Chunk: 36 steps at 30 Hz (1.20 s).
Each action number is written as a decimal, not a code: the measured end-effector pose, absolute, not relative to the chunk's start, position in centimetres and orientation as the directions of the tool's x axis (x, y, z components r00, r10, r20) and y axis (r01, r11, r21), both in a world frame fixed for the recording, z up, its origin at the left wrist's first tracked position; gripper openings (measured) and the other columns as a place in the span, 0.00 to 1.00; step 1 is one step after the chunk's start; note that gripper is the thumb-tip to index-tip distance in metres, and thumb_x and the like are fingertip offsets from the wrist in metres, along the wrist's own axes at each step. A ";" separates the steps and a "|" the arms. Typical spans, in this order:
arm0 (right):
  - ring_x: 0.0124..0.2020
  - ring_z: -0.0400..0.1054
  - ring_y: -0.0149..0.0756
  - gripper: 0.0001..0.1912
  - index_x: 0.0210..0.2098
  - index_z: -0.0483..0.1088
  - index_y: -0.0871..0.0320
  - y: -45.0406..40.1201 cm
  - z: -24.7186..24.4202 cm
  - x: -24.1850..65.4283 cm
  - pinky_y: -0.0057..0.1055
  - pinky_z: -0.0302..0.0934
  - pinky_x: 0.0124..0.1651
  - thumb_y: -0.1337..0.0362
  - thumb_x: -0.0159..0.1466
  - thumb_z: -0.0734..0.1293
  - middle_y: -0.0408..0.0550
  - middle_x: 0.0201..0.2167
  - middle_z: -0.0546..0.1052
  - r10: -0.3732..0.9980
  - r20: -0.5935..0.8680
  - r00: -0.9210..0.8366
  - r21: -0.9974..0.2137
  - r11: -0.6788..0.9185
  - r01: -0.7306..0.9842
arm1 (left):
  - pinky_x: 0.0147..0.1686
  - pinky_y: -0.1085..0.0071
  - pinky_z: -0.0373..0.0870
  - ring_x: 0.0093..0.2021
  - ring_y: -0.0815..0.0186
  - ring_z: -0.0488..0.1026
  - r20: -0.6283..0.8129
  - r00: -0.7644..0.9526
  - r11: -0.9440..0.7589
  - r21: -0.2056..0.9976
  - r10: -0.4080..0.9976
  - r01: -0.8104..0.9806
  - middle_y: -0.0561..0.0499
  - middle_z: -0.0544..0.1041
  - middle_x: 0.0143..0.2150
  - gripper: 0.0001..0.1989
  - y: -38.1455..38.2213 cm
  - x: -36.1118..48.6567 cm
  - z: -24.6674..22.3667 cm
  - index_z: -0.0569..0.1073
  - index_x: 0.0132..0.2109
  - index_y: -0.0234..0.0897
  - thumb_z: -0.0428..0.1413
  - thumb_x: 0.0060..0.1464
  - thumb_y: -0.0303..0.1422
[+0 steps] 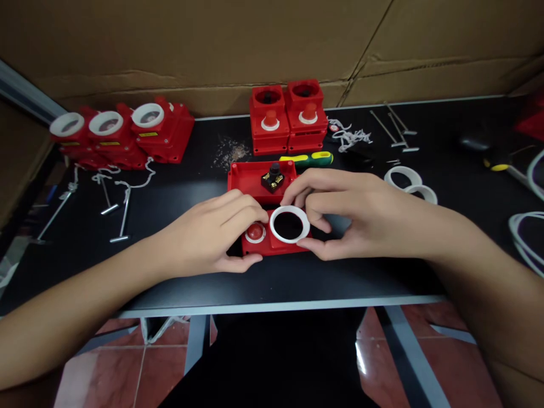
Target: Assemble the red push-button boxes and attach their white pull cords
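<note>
My right hand [368, 215] pinches a white ring [289, 241] between thumb and fingers. The ring sits around the round opening of a red housing cover [272, 247] on the black table. My left hand [212, 233] is closed on the cover's left end, thumb at the near edge and fingers over the top, beside a red indicator lamp [255, 231] with a white collar. Just behind, an open red box [249, 177] holds a black switch block [272, 180] with brass terminals.
Beyond lies a green-and-yellow screwdriver [317, 159], in front of two red alarm boxes [270, 139]. Three assembled boxes [170, 136] with corded metal hammers stand at left. Right of my hand are loose white rings [424, 191], metal rods [399, 131] and tangled white cord [351, 136].
</note>
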State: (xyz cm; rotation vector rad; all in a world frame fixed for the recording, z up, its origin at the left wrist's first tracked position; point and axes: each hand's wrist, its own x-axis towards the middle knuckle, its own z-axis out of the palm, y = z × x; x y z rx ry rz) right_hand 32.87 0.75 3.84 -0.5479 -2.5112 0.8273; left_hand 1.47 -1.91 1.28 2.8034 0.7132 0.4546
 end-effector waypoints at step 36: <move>0.51 0.82 0.47 0.17 0.33 0.62 0.51 0.5 3.8 33.1 0.45 0.74 0.50 0.63 0.74 0.72 0.56 0.57 0.83 0.483 0.244 -0.841 -0.543 0.787 0.295 | 0.52 0.60 0.80 0.52 0.52 0.82 0.217 0.834 -0.851 0.283 0.507 0.443 0.40 0.84 0.57 0.19 -2.0 1.4 1.5 0.72 0.64 0.36 0.66 0.75 0.38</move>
